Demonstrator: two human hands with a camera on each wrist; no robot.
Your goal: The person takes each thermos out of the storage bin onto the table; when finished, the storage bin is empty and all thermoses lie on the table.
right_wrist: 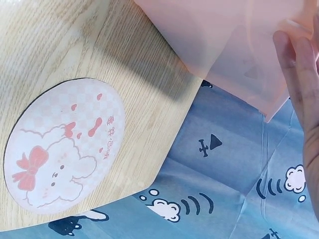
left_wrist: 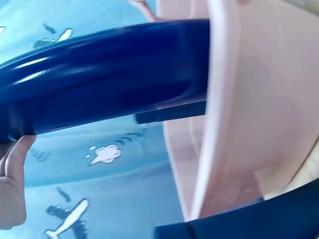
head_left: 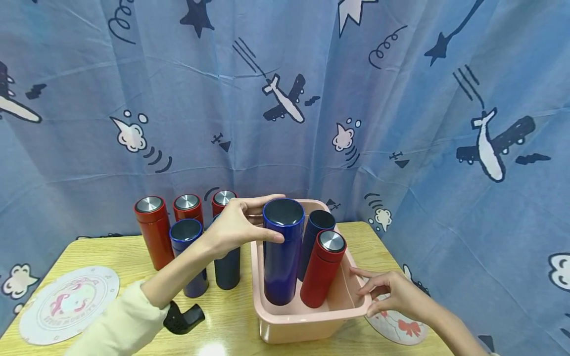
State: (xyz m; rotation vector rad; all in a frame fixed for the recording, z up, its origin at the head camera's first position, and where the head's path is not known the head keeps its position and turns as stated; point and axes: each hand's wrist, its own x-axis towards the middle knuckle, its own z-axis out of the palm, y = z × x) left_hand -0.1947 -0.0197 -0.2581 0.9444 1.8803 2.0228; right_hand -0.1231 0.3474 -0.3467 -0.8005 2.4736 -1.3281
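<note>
My left hand grips a glossy blue thermos around its upper part, thumb in front and fingers behind. The thermos is upright, its lower end inside a pink plastic bin; the left wrist view shows the blue body passing the bin's rim. Beside it in the bin stand a red thermos with a silver lid and a dark navy thermos. At the bin's right wall, my right hand pinches the rim, thumb outside; its fingers lie against the pink wall in the right wrist view.
Left of the bin stand several more thermoses: red ones at the back, a blue one and a dark one in front. Round printed mats lie at the left and right. A patterned blue curtain hangs behind the table.
</note>
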